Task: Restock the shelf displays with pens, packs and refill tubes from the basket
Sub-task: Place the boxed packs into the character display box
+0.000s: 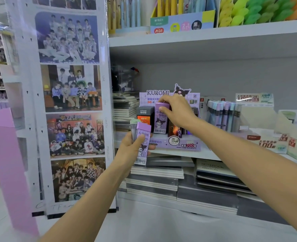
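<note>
A purple Kuromi display box (pixel 177 144) stands on the middle shelf. My right hand (pixel 176 110) pinches the top of a purple Kuromi refill tube (pixel 160 122) standing upright in that display, beside a black-and-orange tube (pixel 144 115). In front of the display's left end, my left hand (pixel 129 151) grips another purple Kuromi refill tube (pixel 142 145), with a greenish one (pixel 133 127) held behind it. The basket is out of view.
Pastel refill tubes (pixel 223 114) stand in a rack to the right, with green-and-white display boxes (pixel 270 142) beyond. Notebook stacks (pixel 154 179) fill the shelf below. A poster panel (pixel 71 105) rises on the left. Pens and highlighters (pixel 259 11) line the top shelf.
</note>
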The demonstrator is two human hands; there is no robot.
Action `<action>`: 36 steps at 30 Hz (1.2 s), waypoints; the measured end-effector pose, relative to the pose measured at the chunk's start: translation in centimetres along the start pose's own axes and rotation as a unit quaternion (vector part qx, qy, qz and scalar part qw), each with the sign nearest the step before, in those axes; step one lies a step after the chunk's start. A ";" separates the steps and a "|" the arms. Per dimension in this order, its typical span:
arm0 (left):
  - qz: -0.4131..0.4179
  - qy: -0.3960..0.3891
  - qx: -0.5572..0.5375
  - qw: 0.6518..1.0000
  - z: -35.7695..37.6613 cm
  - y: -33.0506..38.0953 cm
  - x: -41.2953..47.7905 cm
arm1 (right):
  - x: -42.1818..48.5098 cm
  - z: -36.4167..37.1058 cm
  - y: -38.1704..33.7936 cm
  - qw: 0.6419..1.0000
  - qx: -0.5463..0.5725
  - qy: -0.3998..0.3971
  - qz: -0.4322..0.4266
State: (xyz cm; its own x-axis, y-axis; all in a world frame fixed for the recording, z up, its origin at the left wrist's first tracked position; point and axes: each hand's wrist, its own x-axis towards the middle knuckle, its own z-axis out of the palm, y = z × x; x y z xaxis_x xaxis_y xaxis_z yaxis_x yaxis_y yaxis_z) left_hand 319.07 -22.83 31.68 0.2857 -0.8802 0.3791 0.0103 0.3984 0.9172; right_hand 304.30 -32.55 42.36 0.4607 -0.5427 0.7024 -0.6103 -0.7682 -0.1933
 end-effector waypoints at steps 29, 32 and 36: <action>0.010 -0.021 -0.017 1.000 -0.2 0.0 0.1 | 0.3 1.8 1.9 0.997 0.028 0.065 -0.014; 0.012 -0.024 -0.021 0.999 0.0 0.2 0.0 | 0.5 2.1 2.2 0.998 -0.042 0.031 -0.031; 0.025 -0.024 -0.018 0.999 -0.1 0.8 -0.4 | 0.0 1.1 1.6 0.997 0.018 0.063 -0.043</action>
State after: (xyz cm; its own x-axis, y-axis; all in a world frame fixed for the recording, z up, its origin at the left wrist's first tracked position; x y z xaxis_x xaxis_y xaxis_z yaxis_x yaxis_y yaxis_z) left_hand 319.04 -22.18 32.27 0.2398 -0.8702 0.4304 0.0319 0.4502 0.8924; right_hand 303.99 -34.15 41.26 0.4250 -0.4289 0.7972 -0.5479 -0.8229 -0.1506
